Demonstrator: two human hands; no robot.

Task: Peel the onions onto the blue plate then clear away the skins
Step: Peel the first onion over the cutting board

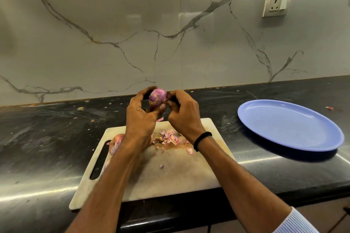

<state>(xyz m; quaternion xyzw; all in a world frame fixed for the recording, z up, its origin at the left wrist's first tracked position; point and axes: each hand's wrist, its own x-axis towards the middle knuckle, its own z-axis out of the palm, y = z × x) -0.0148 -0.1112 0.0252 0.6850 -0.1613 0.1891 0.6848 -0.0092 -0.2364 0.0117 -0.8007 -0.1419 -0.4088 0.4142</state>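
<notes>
A purple onion [157, 96] is held up above the far edge of the white cutting board [170, 172]. My left hand [141, 117] grips it from the left and below. My right hand [181, 113] pinches a bit of skin at the onion's right side. A second, unpeeled onion [116, 143] lies on the board's left part, half hidden by my left forearm. Loose pink skins [170, 138] are scattered on the board's far middle. The blue plate [289, 125] sits on the counter to the right, with nothing on it.
The black counter [47, 134] is smeared and speckled with crumbs. A small scrap of skin [329, 108] lies beyond the plate. The marble wall carries a socket [276, 4] at upper right. The board overhangs the counter's front edge.
</notes>
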